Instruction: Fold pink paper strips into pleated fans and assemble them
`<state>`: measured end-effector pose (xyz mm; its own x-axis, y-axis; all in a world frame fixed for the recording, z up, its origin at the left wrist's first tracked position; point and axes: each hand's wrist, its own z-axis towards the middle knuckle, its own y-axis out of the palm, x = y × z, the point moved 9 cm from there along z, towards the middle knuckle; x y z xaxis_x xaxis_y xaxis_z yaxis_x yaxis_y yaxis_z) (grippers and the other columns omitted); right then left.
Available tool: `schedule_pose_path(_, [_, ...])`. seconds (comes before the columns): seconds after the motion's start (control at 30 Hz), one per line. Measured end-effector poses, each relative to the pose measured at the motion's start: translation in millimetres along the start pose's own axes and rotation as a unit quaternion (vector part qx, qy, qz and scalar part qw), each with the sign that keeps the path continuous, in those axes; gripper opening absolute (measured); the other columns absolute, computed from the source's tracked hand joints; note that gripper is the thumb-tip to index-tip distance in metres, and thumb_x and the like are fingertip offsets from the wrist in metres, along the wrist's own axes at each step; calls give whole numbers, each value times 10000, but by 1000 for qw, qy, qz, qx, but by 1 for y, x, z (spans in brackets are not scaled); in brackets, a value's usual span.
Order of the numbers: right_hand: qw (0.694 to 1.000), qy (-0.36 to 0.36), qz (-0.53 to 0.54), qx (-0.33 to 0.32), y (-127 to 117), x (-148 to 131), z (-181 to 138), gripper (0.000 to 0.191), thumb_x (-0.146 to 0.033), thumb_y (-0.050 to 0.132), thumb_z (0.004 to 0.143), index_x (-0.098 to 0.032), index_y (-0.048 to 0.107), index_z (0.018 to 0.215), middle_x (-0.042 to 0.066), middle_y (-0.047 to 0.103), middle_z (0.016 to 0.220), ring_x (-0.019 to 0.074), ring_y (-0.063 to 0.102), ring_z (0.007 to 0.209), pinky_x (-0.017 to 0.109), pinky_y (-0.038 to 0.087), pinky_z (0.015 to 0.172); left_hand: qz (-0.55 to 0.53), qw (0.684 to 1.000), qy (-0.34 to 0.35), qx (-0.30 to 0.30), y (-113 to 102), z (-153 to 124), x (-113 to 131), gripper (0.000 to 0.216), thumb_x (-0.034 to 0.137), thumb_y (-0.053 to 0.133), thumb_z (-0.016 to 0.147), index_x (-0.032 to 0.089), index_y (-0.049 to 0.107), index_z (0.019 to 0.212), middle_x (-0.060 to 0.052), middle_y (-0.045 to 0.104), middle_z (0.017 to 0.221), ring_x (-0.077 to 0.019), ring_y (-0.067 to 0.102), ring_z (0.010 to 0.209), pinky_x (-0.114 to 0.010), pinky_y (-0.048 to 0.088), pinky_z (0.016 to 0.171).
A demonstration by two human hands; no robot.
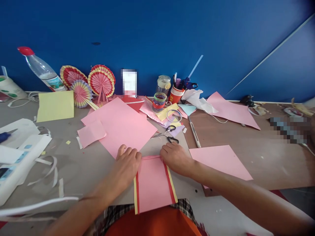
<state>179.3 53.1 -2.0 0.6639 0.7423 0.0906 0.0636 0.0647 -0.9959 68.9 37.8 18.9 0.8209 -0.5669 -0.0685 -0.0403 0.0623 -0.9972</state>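
A flat pink sheet (154, 186) lies at the near edge of the desk (86, 173), and its bottom part sticks out past that edge. It is smooth paper, with a red and a yellow stripe down each long side. Its far end is folded into a thin, narrow ridge. The left hand (128, 165) has its fingers curled shut on the left end of this fold. The right hand (176, 157) has its fingers bent down and closed on the right end. The fingertips are tucked under, so I cannot see how hard they squeeze.

Past the hands lie a big, plain pink paper (120, 124) and metal scissors (168, 133) with dark loops. Round paper fans (101, 80), pleated like little rays, stand near the desk's back edge beside a clear, leaning plastic bottle (46, 72).

A phone-shaped thing at the back is blurred into squares, and so is something near the right edge. The white box (19, 164) at the left edge is cut off. The desk is grey on the left and brown on the right. Behind it is a blue wall (147, 32).
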Motion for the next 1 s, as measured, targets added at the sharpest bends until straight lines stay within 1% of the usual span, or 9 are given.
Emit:
schedule_pose_path(0.17, [995, -59, -25, 82, -11, -11, -6, 154, -53, 495, 803, -152, 520, 687, 50, 517, 684, 165, 377, 660, 324, 173, 598, 54, 995, 24, 83, -4, -8, 8, 225, -9, 415, 780, 178, 532, 734, -38, 539, 729, -203, 508, 749, -426, 318, 915])
schedule_pose_path(0.27, [991, -88, -37, 90, -14, -15, -9, 156, -34, 509, 784, -150, 518, 680, 45, 506, 677, 163, 368, 663, 325, 164, 597, 74, 991, 37, 109, -3, -12, 10, 207, 9, 439, 783, 184, 530, 720, -23, 523, 705, -191, 493, 731, -401, 322, 911])
schedule_pose_path(0.43, [990, -111, -48, 70, -14, -20, -12, 132, -35, 519, 770, -144, 532, 698, 54, 510, 689, 165, 372, 676, 333, 165, 599, 87, 987, 53, 127, -1, -17, 13, 184, 35, 461, 796, 193, 531, 731, -8, 497, 690, -178, 473, 722, -383, 323, 916])
schedule_pose_path(0.6, [991, -117, -48, 46, -13, -22, -16, 112, -31, 520, 751, -133, 550, 715, 67, 519, 710, 173, 382, 692, 335, 175, 607, 81, 987, 65, 122, -3, -20, 16, 199, 14, 458, 781, 188, 538, 729, -12, 502, 690, -175, 468, 708, -383, 329, 910])
schedule_pose_path(0.7, [993, -110, -42, 28, -12, -21, -20, 112, -35, 509, 764, -127, 572, 755, 79, 532, 746, 181, 390, 711, 333, 189, 615, 84, 987, 69, 120, -5, -19, 18, 217, -4, 450, 772, 184, 540, 713, -13, 504, 684, -175, 466, 701, -382, 336, 900])
schedule_pose_path(0.83, [996, -89, -26, 10, -8, -17, -24, 114, -50, 509, 775, -120, 590, 812, 89, 542, 799, 190, 392, 735, 328, 208, 625, 91, 987, 76, 104, -3, -20, 19, 209, 0, 460, 766, 181, 553, 720, -19, 518, 701, -181, 470, 715, -389, 340, 898])
schedule_pose_path(1.0, [997, -71, 6, -15, -1, -10, -21, 134, -34, 492, 770, -123, 591, 789, 91, 541, 810, 192, 393, 753, 328, 230, 642, 90, 989, 67, 101, -2, -25, 20, 225, -8, 455, 771, 174, 588, 764, -21, 551, 742, -184, 484, 747, -396, 329, 907])
